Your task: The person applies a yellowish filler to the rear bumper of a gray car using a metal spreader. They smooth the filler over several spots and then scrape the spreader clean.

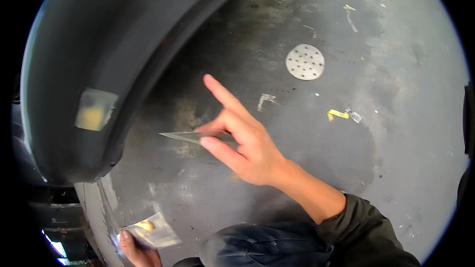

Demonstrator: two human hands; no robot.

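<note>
My right hand pinches a thin, flat, greyish blade-like piece between thumb and fingers, its index finger stretched out toward a dark curved panel at the left. My left hand, at the lower edge, grips a small flat plate with a dab of pale yellow paste on it. On the panel's face lies a squarish translucent patch with a yellowish area.
The dark, stained grey floor holds a round perforated disc, a yellow strip with crumpled film, and several scraps. My bent leg in blue jeans is at the bottom.
</note>
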